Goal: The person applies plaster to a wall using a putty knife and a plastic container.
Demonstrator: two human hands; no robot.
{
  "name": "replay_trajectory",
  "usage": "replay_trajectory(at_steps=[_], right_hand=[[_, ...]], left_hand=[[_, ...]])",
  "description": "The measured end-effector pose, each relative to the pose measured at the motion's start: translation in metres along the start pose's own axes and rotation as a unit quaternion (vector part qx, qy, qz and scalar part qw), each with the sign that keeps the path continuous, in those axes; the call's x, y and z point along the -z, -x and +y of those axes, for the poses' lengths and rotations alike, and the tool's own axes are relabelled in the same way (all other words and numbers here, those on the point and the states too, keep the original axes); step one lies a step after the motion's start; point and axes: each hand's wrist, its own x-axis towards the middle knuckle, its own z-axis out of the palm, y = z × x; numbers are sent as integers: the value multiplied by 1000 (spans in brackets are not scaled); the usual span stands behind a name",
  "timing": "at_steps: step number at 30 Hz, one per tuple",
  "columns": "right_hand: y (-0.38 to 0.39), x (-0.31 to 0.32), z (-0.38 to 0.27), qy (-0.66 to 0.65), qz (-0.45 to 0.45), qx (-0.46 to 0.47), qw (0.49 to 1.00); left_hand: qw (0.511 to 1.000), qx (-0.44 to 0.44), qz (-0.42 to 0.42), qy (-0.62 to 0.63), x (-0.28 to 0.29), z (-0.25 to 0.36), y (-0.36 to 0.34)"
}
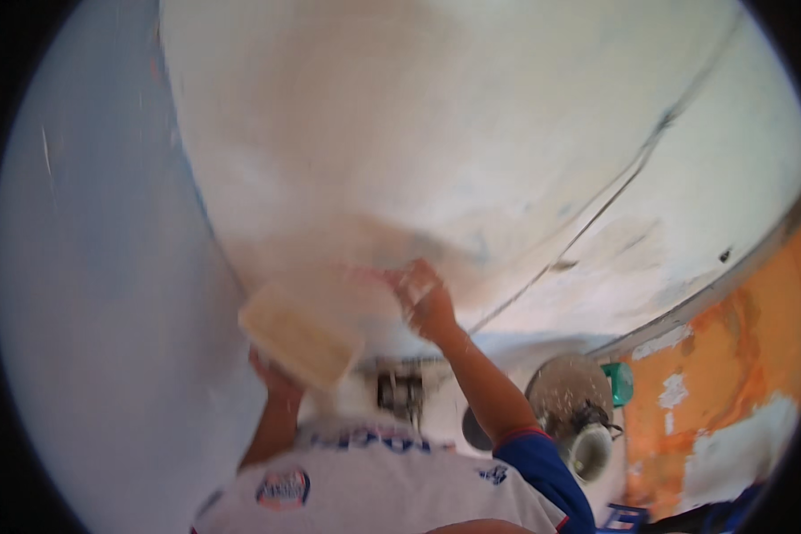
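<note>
My left hand (271, 374) grips a rectangular cream tray (298, 336) from its lower left side; some pale material seems to lie inside it. My right hand (423, 294), raised to the right of the tray, is closed around a thin pinkish tool (374, 276), too blurred to make out fully; whitish marks show on the hand. Behind both hands is a large off-white surface (374, 116) with pinkish-brown smudges and a long dark line across its right part. Whether the tool touches it I cannot tell.
A pale blue-grey wall (80, 267) runs along the left. At lower right are a speckled round object (561, 383), a whitish bucket (587, 454), a green container (621, 384) and an orange wall (721, 347) with white patches. Blue plastic (623, 516) shows at the bottom edge.
</note>
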Motion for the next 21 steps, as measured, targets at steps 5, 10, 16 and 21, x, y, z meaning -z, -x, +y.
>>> replay_trajectory(at_steps=[5, 10, 16, 21], right_hand=[[31, 76, -73, -518, 204, -373, 742], [52, 137, -129, -544, 224, -274, 761], [61, 178, -178, -456, 215, -227, 833], [55, 194, -188, -244, 42, -80, 966]], left_hand=[[997, -39, 22, -66, -14, -15, 27], [987, -68, -126, -74, -60, -34, 38], [958, -28, -281, -50, -95, -44, 36], [964, -94, -236, -81, -108, -34, 55]])
